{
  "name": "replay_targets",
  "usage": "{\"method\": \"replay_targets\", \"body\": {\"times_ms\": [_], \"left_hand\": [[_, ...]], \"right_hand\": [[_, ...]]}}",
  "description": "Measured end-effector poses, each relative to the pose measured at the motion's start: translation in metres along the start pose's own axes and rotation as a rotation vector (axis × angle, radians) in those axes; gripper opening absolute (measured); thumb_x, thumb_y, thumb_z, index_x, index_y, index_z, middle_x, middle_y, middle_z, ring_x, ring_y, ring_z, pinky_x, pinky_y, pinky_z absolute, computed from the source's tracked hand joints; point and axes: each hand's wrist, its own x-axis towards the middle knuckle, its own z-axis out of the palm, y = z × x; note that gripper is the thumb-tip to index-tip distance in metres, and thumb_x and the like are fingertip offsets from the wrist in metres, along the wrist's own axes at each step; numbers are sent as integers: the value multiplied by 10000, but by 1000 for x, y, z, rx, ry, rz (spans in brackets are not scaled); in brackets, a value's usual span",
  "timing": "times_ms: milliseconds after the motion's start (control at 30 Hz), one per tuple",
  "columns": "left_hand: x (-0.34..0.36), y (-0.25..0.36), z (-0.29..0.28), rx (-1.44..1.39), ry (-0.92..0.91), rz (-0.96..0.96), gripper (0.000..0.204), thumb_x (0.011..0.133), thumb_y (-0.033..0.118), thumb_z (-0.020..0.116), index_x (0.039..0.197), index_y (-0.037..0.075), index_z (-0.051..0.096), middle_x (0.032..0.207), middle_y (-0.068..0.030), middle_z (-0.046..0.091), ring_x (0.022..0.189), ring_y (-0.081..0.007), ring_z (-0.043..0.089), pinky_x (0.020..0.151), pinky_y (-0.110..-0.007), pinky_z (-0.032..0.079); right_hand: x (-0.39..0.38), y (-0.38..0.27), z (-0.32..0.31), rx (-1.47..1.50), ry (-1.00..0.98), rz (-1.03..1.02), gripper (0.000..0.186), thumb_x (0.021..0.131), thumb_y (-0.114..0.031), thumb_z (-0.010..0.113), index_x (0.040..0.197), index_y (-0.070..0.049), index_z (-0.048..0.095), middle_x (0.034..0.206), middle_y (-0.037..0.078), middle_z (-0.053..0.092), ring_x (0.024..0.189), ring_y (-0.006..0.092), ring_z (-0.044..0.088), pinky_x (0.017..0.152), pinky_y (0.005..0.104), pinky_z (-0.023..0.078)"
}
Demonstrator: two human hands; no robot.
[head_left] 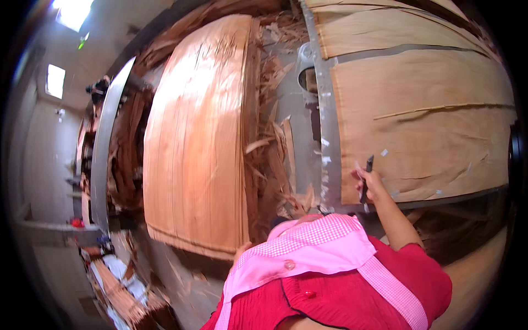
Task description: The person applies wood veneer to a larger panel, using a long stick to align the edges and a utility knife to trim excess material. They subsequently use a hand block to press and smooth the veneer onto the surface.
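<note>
Dark tool (367, 180) in right grip (374, 186), tan sheet (429, 148), left grip (240, 252) beside wood stack (195, 137)

Two overexposed panes (55, 81) mark the upper left as the brightest zone; pale glare whitens the upper surface of the stacked wood sheets (192, 159). Deep shadow lies beneath the table (326, 126) at right. Fisheye distortion bows straight edges, the periphery darkens to black, and the far wall (52, 129) appears soft

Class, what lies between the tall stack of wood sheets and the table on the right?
Mostly torn wood strips, scattered on the grey floor, as the head view shows.
</note>
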Motion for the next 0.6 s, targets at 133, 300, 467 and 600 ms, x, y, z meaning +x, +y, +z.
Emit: {"method": "replay_targets", "body": {"times_ms": [133,300,467,600], "left_hand": [[67,112,-86,761,56,491,296,799,241,539,1034,64,569,944,-155,606,858,-293,587,739,-382,464],[220,351,-112,1179,89,949,487,722,189,615,1171,49,486,1189,-183,480,1143,-321,417,950,-383,350],[242,577,23,1298,-55,1503,656,720,242,633,1282,95,328,1372,-95,263,1278,-322,195,985,-483,242],[261,687,143,1311,-108,1517,698,757,332,596,1325,110,256,1416,-75,166,1306,-299,126,996,-519,202]], "right_hand": [[2,2,-9,80,103,-28,158,822,-206,548,853,-54,583,827,75,624,384,59,395,409,248,393],[-6,5,1,68,249,-162,189,807,-212,577,833,-29,536,828,97,615,399,51,417,406,224,379],[-4,0,12,5,358,-164,232,797,-201,590,863,14,531,799,123,617,595,150,597,377,250,392],[0,11,9,1,411,-190,224,792,-186,592,859,22,542,784,132,620,650,179,619,351,249,388]]}}
